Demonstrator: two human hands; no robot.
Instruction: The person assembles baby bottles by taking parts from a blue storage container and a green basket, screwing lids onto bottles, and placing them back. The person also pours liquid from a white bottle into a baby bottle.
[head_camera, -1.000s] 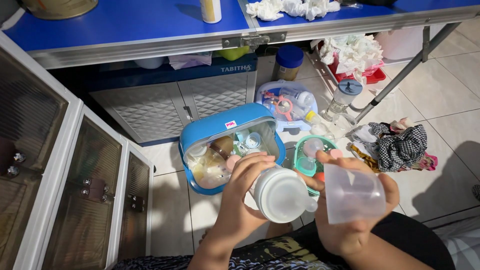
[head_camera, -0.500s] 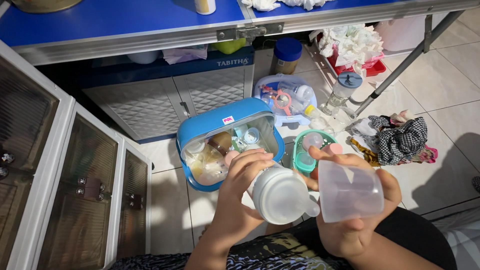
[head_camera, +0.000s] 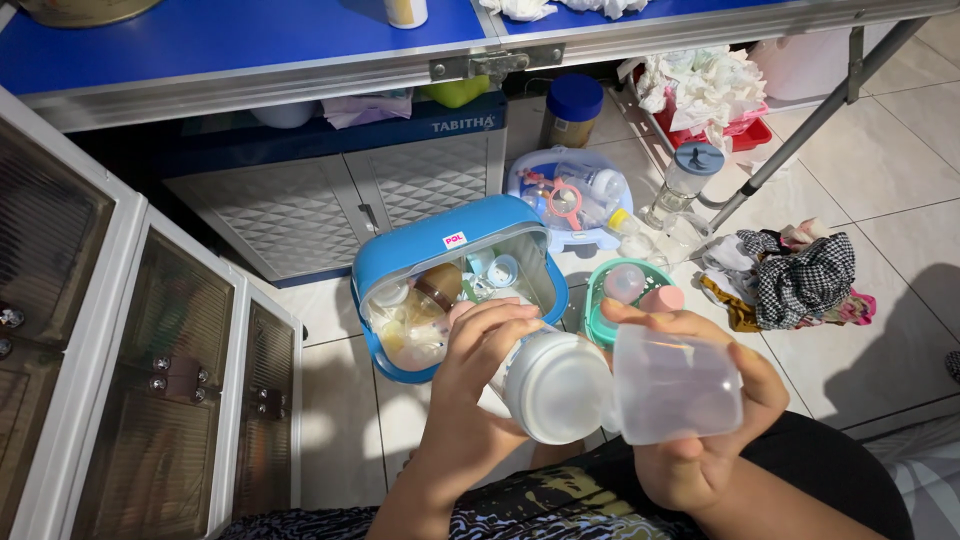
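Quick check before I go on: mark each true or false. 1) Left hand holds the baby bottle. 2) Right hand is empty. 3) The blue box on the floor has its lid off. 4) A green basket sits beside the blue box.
1) True: the left hand grips the baby bottle.
2) False: the right hand holds a clear cap.
3) False: the blue box has its clear lid on.
4) True: the green basket sits right of the box.

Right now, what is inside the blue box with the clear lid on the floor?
Through the lid of the blue box, baby bottles and small bottle parts show, one of them amber-brown. The left hand and its white bottle cover the box's near corner, so the contents there are hidden.
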